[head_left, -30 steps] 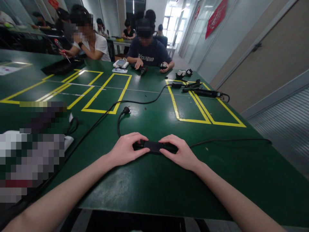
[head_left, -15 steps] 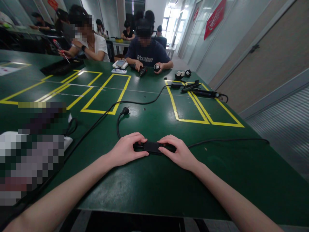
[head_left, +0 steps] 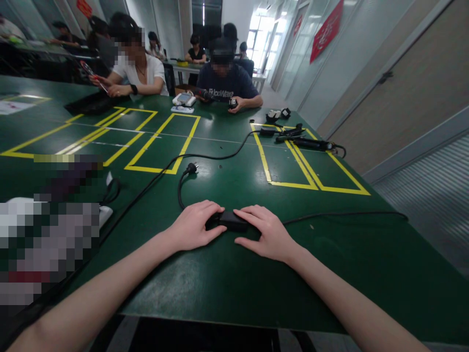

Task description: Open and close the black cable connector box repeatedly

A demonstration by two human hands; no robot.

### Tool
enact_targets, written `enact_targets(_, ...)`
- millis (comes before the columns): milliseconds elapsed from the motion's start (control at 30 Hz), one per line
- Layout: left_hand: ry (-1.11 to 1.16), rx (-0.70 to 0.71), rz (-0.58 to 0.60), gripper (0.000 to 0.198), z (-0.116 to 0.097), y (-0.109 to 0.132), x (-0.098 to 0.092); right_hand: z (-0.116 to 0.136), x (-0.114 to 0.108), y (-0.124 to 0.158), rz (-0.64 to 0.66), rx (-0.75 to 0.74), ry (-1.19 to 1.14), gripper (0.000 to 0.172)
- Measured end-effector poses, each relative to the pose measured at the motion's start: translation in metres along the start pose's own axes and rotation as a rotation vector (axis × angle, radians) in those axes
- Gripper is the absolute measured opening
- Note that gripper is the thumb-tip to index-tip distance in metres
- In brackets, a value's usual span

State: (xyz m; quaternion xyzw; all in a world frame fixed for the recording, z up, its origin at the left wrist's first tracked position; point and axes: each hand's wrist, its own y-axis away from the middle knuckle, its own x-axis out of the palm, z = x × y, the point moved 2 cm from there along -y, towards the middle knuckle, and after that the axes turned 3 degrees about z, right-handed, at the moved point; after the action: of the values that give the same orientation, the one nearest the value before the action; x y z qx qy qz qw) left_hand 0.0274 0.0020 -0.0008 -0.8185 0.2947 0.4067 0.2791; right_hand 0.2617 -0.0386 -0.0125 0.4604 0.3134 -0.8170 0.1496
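Note:
A black power adapter (head_left: 234,222) lies on the green table between my hands. My left hand (head_left: 194,226) grips its left end with thumb and fingers, where the cord's connector is partly hidden. At the right end, my right hand (head_left: 270,233) has its thumb and fingers apart; the fingertips rest at the adapter's far edge, while the thumb is clear of it. A short cord curves from behind my left hand to a black plug (head_left: 191,168). From behind my right hand, a thin black cable (head_left: 344,213) runs right along the table.
Another long cord (head_left: 212,156) crosses the table to black tools (head_left: 311,143) at the right. Yellow tape (head_left: 293,185) marks rectangles. Opposite sit two people, one holding a small black block (head_left: 233,103). A white device (head_left: 184,99) stands near them. Blurred-out items lie at left.
My right thumb has come away from the adapter and the fingers have spread. The adapter's near side now shows more. Across the table, one person's hand with a drill has drawn back.

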Motion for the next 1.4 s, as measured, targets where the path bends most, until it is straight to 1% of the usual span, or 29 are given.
enact_targets(33, -0.016, 0.003, 0.000, 0.031, -0.001, -0.001, 0.001, 0.000, 0.001, 0.000, 0.005, -0.018, 0.027, 0.051)
enact_targets(67, -0.037, 0.010, 0.004, 0.034, -0.002, -0.001, 0.002, 0.001, 0.001, -0.001, 0.008, -0.029, 0.054, 0.050)
enact_targets(133, -0.091, 0.029, 0.014, 0.042, -0.005, -0.003, 0.005, 0.002, 0.001, -0.002, 0.014, -0.046, 0.092, 0.041)
enact_targets(167, -0.123, 0.036, 0.021, 0.042, -0.006, -0.004, 0.007, 0.003, 0.000, -0.003, 0.020, -0.057, 0.104, 0.038)
enact_targets(267, -0.193, 0.054, 0.056, 0.031, -0.008, -0.007, 0.010, 0.007, -0.001, -0.004, 0.064, -0.081, 0.126, 0.032)
enact_targets(333, -0.191, 0.075, 0.081, 0.023, -0.009, -0.008, 0.009, 0.009, -0.002, -0.004, 0.094, -0.090, 0.137, 0.030)
enact_targets(433, -0.153, 0.104, 0.096, 0.020, -0.011, -0.008, 0.007, 0.010, -0.004, -0.003, 0.124, -0.108, 0.151, 0.031)
enact_targets(533, -0.143, 0.125, 0.093, 0.020, -0.013, -0.006, 0.005, 0.011, -0.005, -0.002, 0.134, -0.113, 0.155, 0.031)
enact_targets(633, -0.181, 0.145, 0.084, 0.022, -0.014, -0.005, 0.005, 0.011, -0.006, -0.002, 0.122, -0.121, 0.149, 0.031)
enact_targets(733, -0.213, 0.167, 0.048, 0.024, -0.014, -0.004, 0.006, 0.011, -0.005, -0.001, 0.111, -0.125, 0.161, 0.029)
enact_targets(867, -0.187, 0.207, 0.005, 0.029, -0.015, -0.003, 0.007, 0.011, -0.005, -0.001, 0.084, -0.103, 0.177, 0.029)
enact_targets(1033, -0.187, 0.225, 0.005, 0.028, -0.015, -0.002, 0.009, 0.011, -0.008, -0.002, 0.077, -0.128, 0.119, 0.032)
enact_targets(1167, -0.168, 0.233, -0.015, 0.033, -0.016, -0.001, 0.010, 0.013, -0.010, -0.002, 0.036, -0.148, 0.117, 0.030)
enact_targets(1233, -0.158, 0.243, -0.012, 0.032, -0.016, -0.002, 0.010, 0.013, -0.009, -0.002, 0.017, -0.150, 0.104, 0.028)
enact_targets(1300, -0.159, 0.259, -0.019, 0.028, -0.016, -0.002, 0.009, 0.012, -0.009, -0.002, 0.012, -0.132, 0.034, 0.027)
enact_targets(1400, -0.188, 0.293, -0.054, 0.026, -0.016, -0.002, 0.009, 0.011, -0.010, -0.002, 0.054, -0.034, -0.200, 0.027)
